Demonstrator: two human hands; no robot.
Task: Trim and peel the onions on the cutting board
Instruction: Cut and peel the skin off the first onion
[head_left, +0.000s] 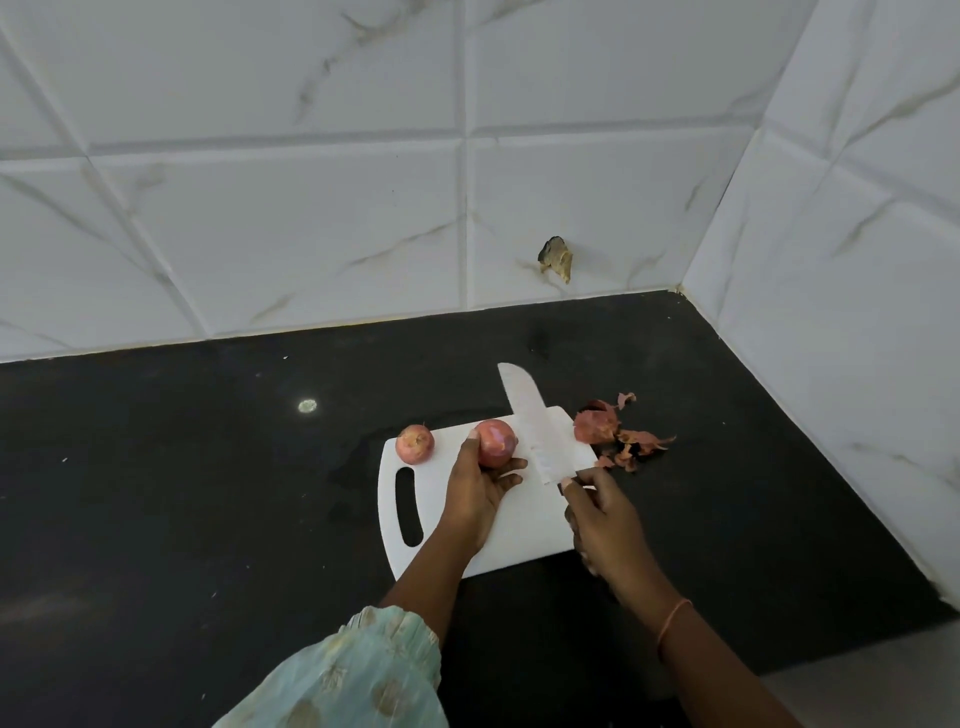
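Note:
A white cutting board (519, 540) lies on the black counter. My left hand (480, 488) holds a red onion (496, 441) on the board's far part, thumb on its left side and fingers under its right. My right hand (597, 514) grips the handle of a white-bladed knife (530, 421), whose blade points away from me just right of that onion. A second, unpeeled red onion (414, 442) sits at the board's far left corner, apart from both hands.
A heap of red onion skins (615, 434) lies on the black counter (208, 493) just off the board's far right corner. White tiled walls (311, 208) close the back and the right side. The board's handle slot (409, 506) is at its left.

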